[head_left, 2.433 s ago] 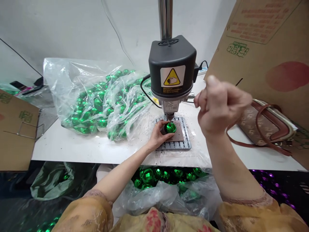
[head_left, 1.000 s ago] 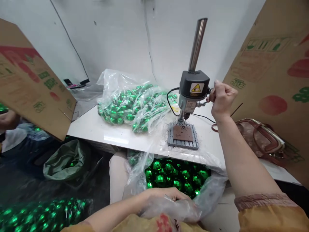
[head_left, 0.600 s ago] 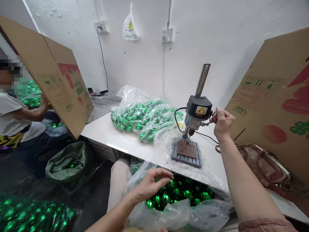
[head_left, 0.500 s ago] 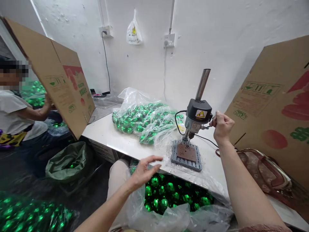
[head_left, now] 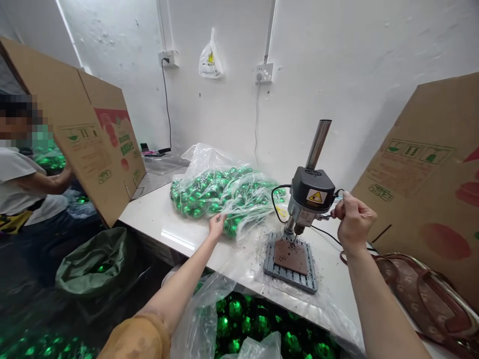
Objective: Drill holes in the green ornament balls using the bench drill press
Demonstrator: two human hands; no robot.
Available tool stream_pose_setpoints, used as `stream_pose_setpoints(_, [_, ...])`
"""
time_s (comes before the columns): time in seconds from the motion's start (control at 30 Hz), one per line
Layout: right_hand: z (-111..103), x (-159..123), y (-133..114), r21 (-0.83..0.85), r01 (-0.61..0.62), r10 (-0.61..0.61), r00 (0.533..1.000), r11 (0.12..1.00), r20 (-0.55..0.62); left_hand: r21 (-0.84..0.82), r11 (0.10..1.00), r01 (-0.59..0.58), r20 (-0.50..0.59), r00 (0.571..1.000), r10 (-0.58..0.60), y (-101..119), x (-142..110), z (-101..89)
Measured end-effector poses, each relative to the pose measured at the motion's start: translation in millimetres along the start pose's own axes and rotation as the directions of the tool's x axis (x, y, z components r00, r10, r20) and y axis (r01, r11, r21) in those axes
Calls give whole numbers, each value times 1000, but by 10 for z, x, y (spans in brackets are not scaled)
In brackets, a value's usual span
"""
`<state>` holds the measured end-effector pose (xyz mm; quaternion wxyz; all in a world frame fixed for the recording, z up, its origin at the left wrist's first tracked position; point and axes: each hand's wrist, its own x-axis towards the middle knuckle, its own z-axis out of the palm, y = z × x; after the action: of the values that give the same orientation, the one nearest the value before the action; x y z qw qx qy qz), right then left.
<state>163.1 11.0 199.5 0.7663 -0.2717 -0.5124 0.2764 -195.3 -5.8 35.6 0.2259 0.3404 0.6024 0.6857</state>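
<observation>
A small bench drill press (head_left: 311, 195) stands on the white table (head_left: 157, 219), its grey base plate (head_left: 291, 259) bare under the bit. My right hand (head_left: 354, 223) is closed round the drill's side lever. My left hand (head_left: 216, 226) reaches out to the clear plastic bag of shiny green balls (head_left: 213, 192) on the table; its fingers touch the bag's near edge, and whether they hold anything is hidden. A second open bag of green balls (head_left: 254, 324) sits below the table edge by my lap.
Cardboard sheets stand at the left (head_left: 90, 134) and right (head_left: 422, 169). A brown handbag (head_left: 426, 299) lies at the right. Another person (head_left: 22, 169) sits at the far left. A green sack (head_left: 90, 259) and more green balls lie on the floor.
My left hand left the ball under the drill, dipped to the bag at my lap, then reached forward to the bag on the table. The head lifted. My right hand stayed on the lever.
</observation>
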Motion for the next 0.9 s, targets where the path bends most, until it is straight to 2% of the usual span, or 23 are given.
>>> stream_pose_setpoints(0.1, [6,-4,-5,4,14,-14,1000,1000,-14,-186,982,17,3,1000,-17,88,143,151])
stream_pose_setpoints(0.17, [12,-7,-17,6,16,-16,1000,1000,-20,-282,959,17,24,1000,-11,180,222,184])
stream_pose_setpoints(0.3, [36,-13,-38,19,-7,8,999,1000,-32,-381,923,56,107,994,-16,304,279,103])
stream_pose_setpoints(0.4, [57,-11,-42,27,-12,14,999,1000,-48,-380,914,145,193,978,-75,280,217,-19])
stream_pose_setpoints(0.5, [60,-8,-44,29,-17,19,998,999,-59,-299,916,269,325,931,-168,230,134,-201])
stream_pose_setpoints(0.63, [39,-13,-55,30,-27,29,998,999,-62,-173,900,400,551,797,-248,274,209,-601])
stream_pose_setpoints(0.67, [35,-15,-58,30,-29,31,998,999,-61,-155,901,406,568,782,-255,298,264,-701])
stream_pose_setpoints(0.7, [34,-19,-60,29,-32,34,998,999,-60,-140,907,398,550,792,-263,320,323,-786])
stream_pose_setpoints(0.77, [38,-26,-63,28,-35,37,997,999,-64,-95,928,359,421,860,-290,338,425,-877])
stream_pose_setpoints(0.83, [51,-32,-68,30,-34,36,997,999,-73,21,940,339,283,900,-331,309,473,-844])
stream_pose_setpoints(0.9, [67,-36,-76,35,-31,34,996,999,-80,159,929,333,227,904,-363,236,466,-700])
